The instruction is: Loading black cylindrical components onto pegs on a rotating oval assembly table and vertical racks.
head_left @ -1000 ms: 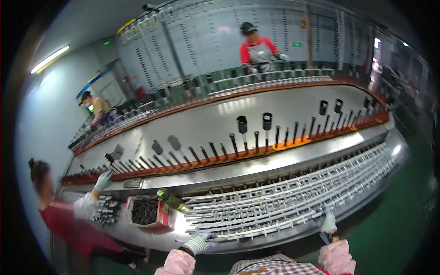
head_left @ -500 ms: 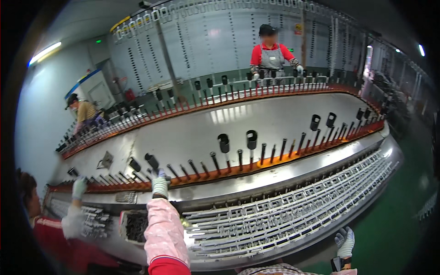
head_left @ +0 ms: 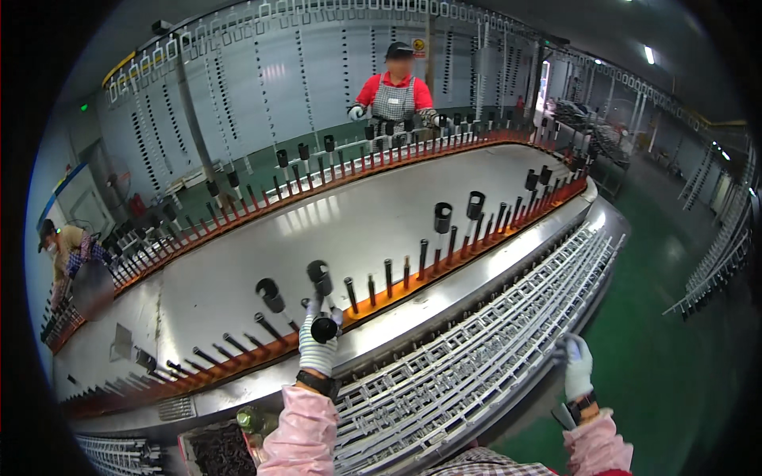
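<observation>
My left hand [head_left: 317,354], in a striped white glove, is closed around a black tubular part [head_left: 324,329] over the orange conveyor track. Just beyond it, a black open-topped cup [head_left: 319,278] sits tilted on a pale stem, close to my fingers. Another black cup [head_left: 270,293] stands on a post to the left. My right hand [head_left: 576,369], also gloved, is beside the outer edge of the grey metal racks [head_left: 476,349]. Its fingers are loosely bent and a little apart, with nothing seen in them.
Upright spindles line the orange track [head_left: 381,305] around a steel table [head_left: 262,254]. A box of dark parts [head_left: 218,452] lies at lower left. Across the table stands a co-worker [head_left: 393,91]; another person [head_left: 71,254] bends at far left. Hanging racks [head_left: 714,262] are at right.
The view has swung right. My left hand, earlier reaching at a black cup on the track, now holds a black tubular part. My right hand has risen to the racks' edge.
</observation>
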Motion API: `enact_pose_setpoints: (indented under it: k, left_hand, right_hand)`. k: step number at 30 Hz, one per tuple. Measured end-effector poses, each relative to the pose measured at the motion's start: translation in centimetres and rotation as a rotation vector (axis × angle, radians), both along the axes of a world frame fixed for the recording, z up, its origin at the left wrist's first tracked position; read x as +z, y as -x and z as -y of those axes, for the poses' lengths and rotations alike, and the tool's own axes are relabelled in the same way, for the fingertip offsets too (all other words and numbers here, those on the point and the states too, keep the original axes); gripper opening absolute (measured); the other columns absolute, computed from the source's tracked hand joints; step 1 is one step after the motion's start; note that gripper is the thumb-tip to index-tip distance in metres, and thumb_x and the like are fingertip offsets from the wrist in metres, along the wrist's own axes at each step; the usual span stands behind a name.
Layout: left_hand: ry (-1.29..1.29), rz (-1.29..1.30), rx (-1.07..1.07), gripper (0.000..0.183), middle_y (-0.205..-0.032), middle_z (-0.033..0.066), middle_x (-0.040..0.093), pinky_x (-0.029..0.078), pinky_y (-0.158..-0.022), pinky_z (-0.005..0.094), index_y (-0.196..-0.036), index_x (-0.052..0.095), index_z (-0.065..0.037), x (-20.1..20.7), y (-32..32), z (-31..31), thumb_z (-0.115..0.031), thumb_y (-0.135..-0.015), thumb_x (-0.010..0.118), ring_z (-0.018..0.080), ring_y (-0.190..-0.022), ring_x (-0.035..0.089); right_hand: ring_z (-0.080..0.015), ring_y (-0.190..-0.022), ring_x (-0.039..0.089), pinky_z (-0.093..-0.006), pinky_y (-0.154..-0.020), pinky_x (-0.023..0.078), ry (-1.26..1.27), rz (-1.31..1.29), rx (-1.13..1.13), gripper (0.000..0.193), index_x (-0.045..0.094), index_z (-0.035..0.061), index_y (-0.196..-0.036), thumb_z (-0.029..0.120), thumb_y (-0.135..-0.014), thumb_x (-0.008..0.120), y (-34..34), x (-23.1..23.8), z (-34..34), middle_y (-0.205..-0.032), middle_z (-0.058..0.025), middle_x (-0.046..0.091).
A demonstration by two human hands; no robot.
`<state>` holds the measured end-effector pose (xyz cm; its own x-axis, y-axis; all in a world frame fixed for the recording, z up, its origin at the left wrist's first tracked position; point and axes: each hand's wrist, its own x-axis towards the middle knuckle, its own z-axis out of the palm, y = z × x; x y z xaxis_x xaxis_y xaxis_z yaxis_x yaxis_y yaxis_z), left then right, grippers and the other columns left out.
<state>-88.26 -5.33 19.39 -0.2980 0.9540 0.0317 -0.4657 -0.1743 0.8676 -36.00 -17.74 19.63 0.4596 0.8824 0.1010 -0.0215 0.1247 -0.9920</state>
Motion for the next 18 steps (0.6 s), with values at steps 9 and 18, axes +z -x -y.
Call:
enact_pose_setpoints:
  k: [9, 18]
  left_hand:
    - [0.373, -0.393, 0.687, 0.037, -0.103, 0.0053, 0.061, 0.045, -0.078, 0.0292, -0.108, 0.06, -0.004, 5.3, 1.3, -2.4, -0.024, -0.077, 0.069, 0.0155, -0.09, 0.056]
    - [0.045, -0.526, 0.655, 0.035, -0.065, 0.0028, 0.057, 0.036, -0.04, 0.016, -0.09, 0.06, 0.001, 8.7, -2.9, 9.4, -0.034, -0.084, 0.064, 0.0069, -0.045, 0.049]
  right_hand:
    - [-0.0129, -0.089, 0.056, -0.0248, -0.079, 0.049, -0.073, 0.316, 0.471, 0.031, 0.05, 0.0049, -0.122, 0.012, -0.092, 0.051, 9.5, 5.5, -18.8, -0.106, -0.006, 0.06]
    - [-0.0244, -0.082, 0.057, -0.0369, -0.077, 0.045, 0.041, 0.424, 0.498, 0.042, 0.046, 0.0009, -0.118, 0.02, -0.084, 0.061, 20.3, 3.5, -31.4, -0.089, -0.0139, 0.06]
